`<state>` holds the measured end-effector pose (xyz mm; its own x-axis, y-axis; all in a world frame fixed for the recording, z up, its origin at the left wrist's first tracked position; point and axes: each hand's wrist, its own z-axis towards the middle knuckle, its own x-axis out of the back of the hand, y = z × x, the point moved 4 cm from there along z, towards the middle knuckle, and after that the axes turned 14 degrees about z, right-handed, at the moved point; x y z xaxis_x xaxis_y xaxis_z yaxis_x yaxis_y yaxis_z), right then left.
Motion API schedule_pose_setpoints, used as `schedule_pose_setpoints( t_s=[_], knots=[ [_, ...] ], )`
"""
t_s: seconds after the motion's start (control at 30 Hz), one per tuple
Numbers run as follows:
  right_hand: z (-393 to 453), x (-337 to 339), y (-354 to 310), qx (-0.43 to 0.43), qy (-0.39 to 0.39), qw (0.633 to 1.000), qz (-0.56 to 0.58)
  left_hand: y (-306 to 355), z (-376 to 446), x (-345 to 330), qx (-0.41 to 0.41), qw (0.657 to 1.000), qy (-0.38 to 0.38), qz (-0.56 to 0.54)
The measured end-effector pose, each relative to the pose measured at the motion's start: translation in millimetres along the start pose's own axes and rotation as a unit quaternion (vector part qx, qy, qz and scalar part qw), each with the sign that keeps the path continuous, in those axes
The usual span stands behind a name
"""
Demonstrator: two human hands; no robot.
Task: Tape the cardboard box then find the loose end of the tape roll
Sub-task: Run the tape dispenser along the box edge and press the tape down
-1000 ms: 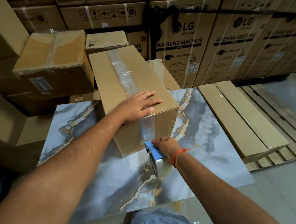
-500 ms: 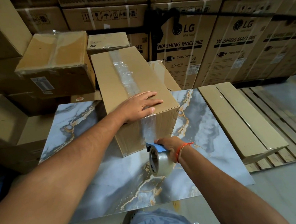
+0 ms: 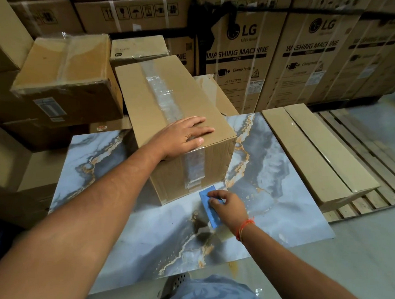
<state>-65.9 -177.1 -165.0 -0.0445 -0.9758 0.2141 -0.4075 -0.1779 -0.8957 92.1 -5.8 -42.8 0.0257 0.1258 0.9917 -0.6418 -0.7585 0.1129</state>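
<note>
Where half a second ago the right hand (image 3: 227,205) held the dispenser (image 3: 210,208) tipped up with the roll showing just off the box (image 3: 179,118), it has now come down toward the slab (image 3: 274,191), blue plate uppermost and the roll hidden beneath hand and plate. The strip (image 3: 194,167) on the near face ends just above the dispenser; whether it is cut I cannot tell, but the taping looks as good as done, so hunting for the loose end is likely next. The right fingers curl over the plate's far end, gripping it. The left hand (image 3: 182,138) lies spread and flat on the box's near top edge, over the tape. The box stands mid-slab, clear tape running wrinkled along its top seam and down the near face.
</note>
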Motion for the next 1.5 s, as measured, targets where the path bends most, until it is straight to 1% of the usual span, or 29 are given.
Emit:
schedule_pose_setpoints(
  t_s=[0.07,0.13,0.2,0.3,0.53,0.77,0.93,1.07,1.13,1.2,1.27,1.4,1.5],
  knots=[
    [-6.0,6.4,3.4,0.051,0.009,0.996,-0.076,0.2,0.0,0.2,-0.001,1.0,0.002,0.0],
    [-11.6,13.5,6.6,0.099,0.028,0.98,-0.168,0.1,-0.5,0.2,-0.002,1.0,0.004,0.0],
    [-13.3,22.0,12.7,0.122,0.05,0.961,-0.242,0.2,-1.0,-0.4,-0.001,1.0,0.003,0.0],
    [-11.8,35.7,21.3,0.106,0.075,0.947,-0.293,1.2,-1.2,0.4,0.0,1.0,0.004,0.008],
    [-3.4,56.1,42.7,0.083,0.091,0.932,-0.342,2.7,-0.8,0.8,0.002,1.0,0.005,0.008],
    [8.3,63.1,57.1,0.058,0.058,0.934,-0.349,1.4,-1.5,1.0,0.014,1.0,0.001,0.008],
    [9.7,68.0,61.2,0.056,0.042,0.931,-0.358,4.2,-1.2,2.9,0.018,1.0,0.003,0.013],
    [5.9,69.0,60.9,0.046,0.021,0.922,-0.384,6.1,-1.5,4.5,0.018,1.0,0.005,0.018],
    [0.5,70.1,56.9,0.054,0.038,0.913,-0.403,6.8,-2.0,5.0,0.022,1.0,0.005,0.017],
    [-9.2,71.6,46.8,0.075,0.08,0.903,-0.414,8.0,-2.3,5.2,0.024,0.999,0.003,0.022],
    [-19.6,66.8,32.8,0.126,0.102,0.9,-0.404,8.9,-1.9,5.5,0.023,0.999,-0.001,0.028],
    [-28.8,37.0,4.5,0.251,0.067,0.924,-0.28,9.7,-2.2,3.9,0.02,0.999,-0.008,0.047],
    [-30.1,8.0,-20.3,0.31,0.084,0.925,-0.204,10.0,-2.8,0.9,0.022,0.998,-0.012,0.061]
  ],
)
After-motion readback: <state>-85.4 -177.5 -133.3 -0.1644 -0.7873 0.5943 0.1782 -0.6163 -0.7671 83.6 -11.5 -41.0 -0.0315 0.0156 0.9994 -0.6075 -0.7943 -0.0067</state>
